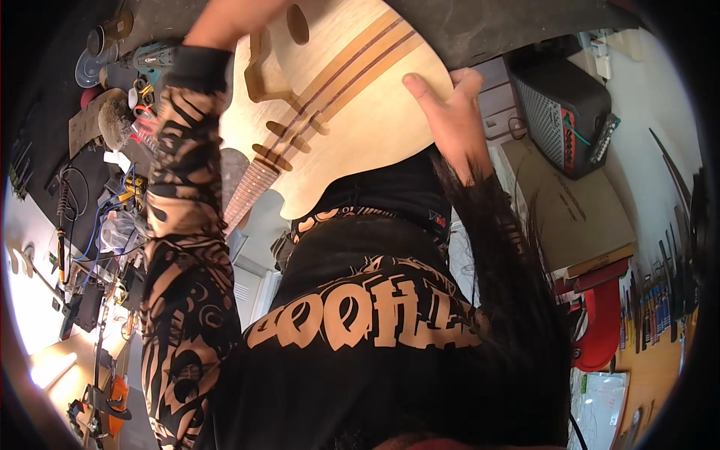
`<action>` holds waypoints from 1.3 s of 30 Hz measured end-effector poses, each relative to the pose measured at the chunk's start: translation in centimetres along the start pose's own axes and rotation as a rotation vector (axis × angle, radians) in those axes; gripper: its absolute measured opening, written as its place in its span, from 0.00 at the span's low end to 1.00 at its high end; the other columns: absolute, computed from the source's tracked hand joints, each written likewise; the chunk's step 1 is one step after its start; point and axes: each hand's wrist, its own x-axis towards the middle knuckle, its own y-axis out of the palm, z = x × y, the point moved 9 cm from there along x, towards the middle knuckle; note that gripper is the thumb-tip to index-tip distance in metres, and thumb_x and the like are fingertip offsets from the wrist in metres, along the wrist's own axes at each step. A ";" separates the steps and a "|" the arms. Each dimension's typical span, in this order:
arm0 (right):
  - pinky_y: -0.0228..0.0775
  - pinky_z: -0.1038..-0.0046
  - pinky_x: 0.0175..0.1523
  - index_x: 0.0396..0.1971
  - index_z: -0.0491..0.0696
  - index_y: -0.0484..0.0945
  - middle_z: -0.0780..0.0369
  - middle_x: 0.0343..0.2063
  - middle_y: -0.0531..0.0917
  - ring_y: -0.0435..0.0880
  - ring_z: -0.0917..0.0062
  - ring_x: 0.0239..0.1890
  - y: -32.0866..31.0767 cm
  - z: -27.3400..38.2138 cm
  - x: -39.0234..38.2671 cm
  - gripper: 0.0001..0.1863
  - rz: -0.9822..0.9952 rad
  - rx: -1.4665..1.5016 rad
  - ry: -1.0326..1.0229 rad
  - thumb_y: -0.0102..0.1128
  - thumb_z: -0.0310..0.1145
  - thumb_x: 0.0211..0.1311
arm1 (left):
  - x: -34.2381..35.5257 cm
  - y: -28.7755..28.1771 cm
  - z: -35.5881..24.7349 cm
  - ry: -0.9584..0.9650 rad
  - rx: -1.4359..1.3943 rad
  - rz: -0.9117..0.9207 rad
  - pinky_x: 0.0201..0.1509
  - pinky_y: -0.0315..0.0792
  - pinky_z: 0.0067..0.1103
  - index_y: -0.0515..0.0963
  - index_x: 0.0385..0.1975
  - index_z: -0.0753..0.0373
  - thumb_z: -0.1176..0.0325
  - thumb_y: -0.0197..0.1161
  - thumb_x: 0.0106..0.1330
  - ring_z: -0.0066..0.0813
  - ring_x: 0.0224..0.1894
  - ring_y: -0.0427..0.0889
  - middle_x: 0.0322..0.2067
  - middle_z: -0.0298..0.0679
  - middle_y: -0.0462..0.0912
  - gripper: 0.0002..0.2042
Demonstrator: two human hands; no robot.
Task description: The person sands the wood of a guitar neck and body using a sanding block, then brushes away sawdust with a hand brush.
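Observation:
An unfinished electric guitar point(375, 127) of pale wood lies across my lap, tilted, its fretted neck point(251, 189) pointing down to the left. Darker stripes run along the middle of its body, with several routed cavities cut into the face. My right hand point(454, 112) clasps the body's right edge, thumb on the face and fingers mostly behind the rim. At the upper left edge of the body is my left hand point(236, 21); its fingers run out of the picture at the top, so their grip is hidden.
A cluttered bench at left holds a teal power tool point(150, 56), a fuzzy grey-brown pad point(115, 124), cables and hand tools. To the right stand a black amplifier point(566, 112), a cardboard box point(566, 206), a red stand point(604, 319) and a wall rack of files point(652, 319).

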 end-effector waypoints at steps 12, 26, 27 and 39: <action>0.77 0.64 0.63 0.60 0.35 0.66 0.46 0.51 0.84 0.85 0.64 0.53 -0.5 1.0 -0.7 0.40 0.001 -0.037 0.032 0.77 0.55 0.72 | -5.5 -0.3 -1.3 0.109 0.224 -0.448 0.60 0.72 0.36 0.91 0.54 0.62 0.68 0.76 0.68 0.47 0.54 0.79 0.48 0.44 0.84 0.15; 0.78 0.64 0.64 0.62 0.34 0.63 0.43 0.55 0.83 0.86 0.61 0.55 -0.5 -0.5 0.5 0.44 0.036 -0.021 -0.062 0.77 0.56 0.73 | -7.0 -0.1 -2.3 0.166 0.359 -0.534 0.64 0.69 0.39 0.89 0.56 0.59 0.66 0.74 0.70 0.49 0.55 0.79 0.48 0.43 0.83 0.16; 0.78 0.64 0.63 0.61 0.32 0.63 0.43 0.54 0.83 0.86 0.62 0.54 -0.4 -0.6 0.6 0.44 0.058 -0.021 -0.068 0.76 0.56 0.73 | -9.2 -1.0 -0.2 0.080 0.411 -0.639 0.65 0.71 0.40 0.88 0.57 0.63 0.67 0.72 0.71 0.50 0.56 0.79 0.48 0.47 0.82 0.16; 0.77 0.65 0.63 0.60 0.32 0.63 0.43 0.56 0.80 0.83 0.64 0.57 -0.4 0.2 0.4 0.43 0.038 -0.167 -0.033 0.75 0.56 0.74 | -1.4 1.3 -1.9 0.263 0.229 -0.166 0.64 0.73 0.39 0.89 0.56 0.59 0.61 0.72 0.73 0.51 0.57 0.79 0.49 0.47 0.85 0.16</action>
